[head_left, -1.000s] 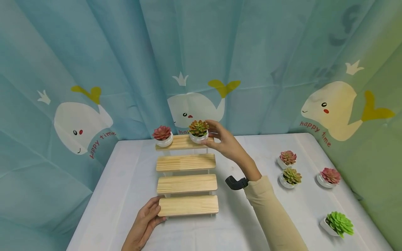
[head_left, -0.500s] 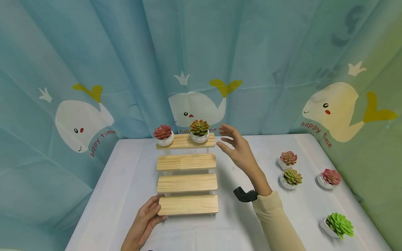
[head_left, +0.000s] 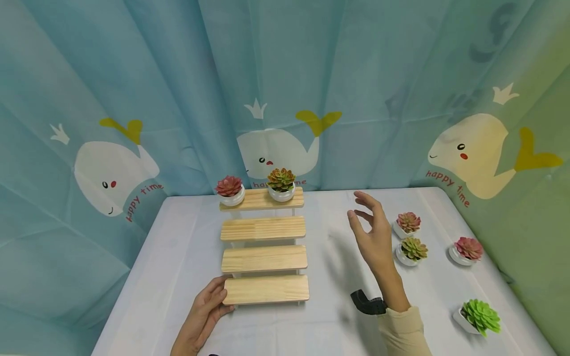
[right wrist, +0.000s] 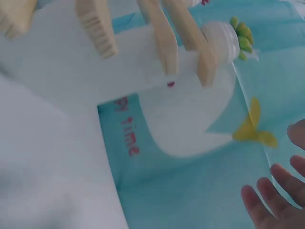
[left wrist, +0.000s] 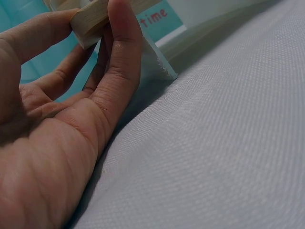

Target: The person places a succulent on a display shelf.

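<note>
A tiered stand with wooden shelves [head_left: 265, 290] stands mid-table in the head view. My left hand [head_left: 202, 314] pinches the left end of its lowest board [left wrist: 91, 21], thumb and fingers on either side of the wood. On the top shelf a red succulent in a white pot [head_left: 230, 191] sits at the left, and a green-orange succulent [head_left: 281, 184] sits right of the middle. My right hand [head_left: 375, 237], fingers spread and holding nothing, is over the table right of the stand; its fingers [right wrist: 270, 194] show at the right wrist view's edge.
At the right of the white-covered table [head_left: 178, 232] are several more potted succulents: a pinkish one [head_left: 407, 224], a yellow-green one [head_left: 411, 250], a red one [head_left: 466, 250] and a bright green one [head_left: 478, 316]. A blue curtain [head_left: 285, 74] with whale prints hangs behind.
My right hand has let go of the green-orange succulent on the top shelf and moved right and toward me, away from the stand. The left hand has stayed at the lowest board.
</note>
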`<act>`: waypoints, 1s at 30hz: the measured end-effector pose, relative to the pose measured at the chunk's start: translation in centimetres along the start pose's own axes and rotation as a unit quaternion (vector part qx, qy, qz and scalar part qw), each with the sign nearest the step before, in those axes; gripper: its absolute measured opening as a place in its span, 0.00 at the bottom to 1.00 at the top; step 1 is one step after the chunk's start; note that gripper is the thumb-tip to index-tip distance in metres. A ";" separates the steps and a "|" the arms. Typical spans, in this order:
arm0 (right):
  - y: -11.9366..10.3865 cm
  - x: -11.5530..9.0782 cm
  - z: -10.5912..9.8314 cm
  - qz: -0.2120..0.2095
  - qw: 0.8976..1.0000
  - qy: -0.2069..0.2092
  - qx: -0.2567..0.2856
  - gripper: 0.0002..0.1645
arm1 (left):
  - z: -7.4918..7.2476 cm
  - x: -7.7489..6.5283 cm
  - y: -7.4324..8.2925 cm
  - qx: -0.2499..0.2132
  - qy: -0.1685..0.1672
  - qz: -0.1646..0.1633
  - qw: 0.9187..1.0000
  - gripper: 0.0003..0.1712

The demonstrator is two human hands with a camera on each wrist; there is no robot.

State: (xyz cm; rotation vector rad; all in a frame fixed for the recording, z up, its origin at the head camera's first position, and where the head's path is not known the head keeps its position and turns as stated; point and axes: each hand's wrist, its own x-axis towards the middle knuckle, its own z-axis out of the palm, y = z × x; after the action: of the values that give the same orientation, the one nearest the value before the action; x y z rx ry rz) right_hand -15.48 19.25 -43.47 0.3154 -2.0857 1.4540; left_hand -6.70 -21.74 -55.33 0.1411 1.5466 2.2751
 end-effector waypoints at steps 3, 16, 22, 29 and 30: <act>0.2 -0.9 -1.2 0.006 0.999 0.035 -0.015 0.30 | 0.1 -0.1 0.1 -0.001 0.004 0.000 1.000 0.23; 2.8 -3.8 -7.1 0.057 0.977 0.181 -0.092 0.25 | 0.1 0.1 -0.1 0.008 0.005 -0.002 1.000 0.22; 4.1 -5.1 -9.0 0.099 0.963 0.221 -0.117 0.24 | 0.1 0.1 0.0 0.009 0.009 -0.003 1.000 0.22; 5.2 -6.6 -10.3 0.192 0.946 0.206 -0.162 0.29 | 0.1 0.1 0.0 0.008 0.013 -0.004 1.000 0.23; 5.5 -6.8 -10.4 0.207 0.943 0.200 -0.168 0.30 | 0.1 0.1 0.0 0.008 0.015 -0.006 1.000 0.22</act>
State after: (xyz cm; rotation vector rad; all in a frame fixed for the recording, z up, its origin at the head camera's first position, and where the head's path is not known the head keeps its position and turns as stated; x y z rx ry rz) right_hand -9.36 29.98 -49.15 -0.5405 -2.0751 1.2132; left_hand -6.75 -21.64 -55.30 0.1025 1.5765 2.2668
